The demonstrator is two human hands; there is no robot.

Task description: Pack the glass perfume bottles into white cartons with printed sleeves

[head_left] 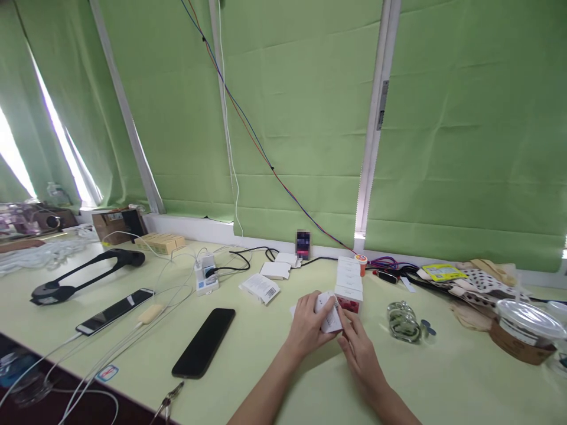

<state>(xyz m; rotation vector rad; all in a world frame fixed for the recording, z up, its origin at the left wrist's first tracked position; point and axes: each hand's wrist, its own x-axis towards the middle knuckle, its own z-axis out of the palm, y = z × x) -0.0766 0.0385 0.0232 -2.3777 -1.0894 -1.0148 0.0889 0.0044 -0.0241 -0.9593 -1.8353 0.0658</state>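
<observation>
My left hand [309, 324] is wrapped round a small white box [328, 313] with printed text, its thumb lying across the near face. From the other side, my right hand [361, 354] has its fingertips against the box's right edge. Just behind the hands stands a row of similar white boxes [349, 280], the nearest with a dark red picture on its front. To the left of my left hand lie a white printed packet [261, 288] and an opened white carton [275, 270]. Part of another white piece peeks out beside my left fingers.
A black phone [204, 342], a second phone [115, 311] and a power strip [206, 274] with cables lie to the left. On the right are a coil of clear tubing [403, 321], a lidded bowl [527, 324] and folded cloth [482, 286]. Keys [167, 401] lie at the near edge.
</observation>
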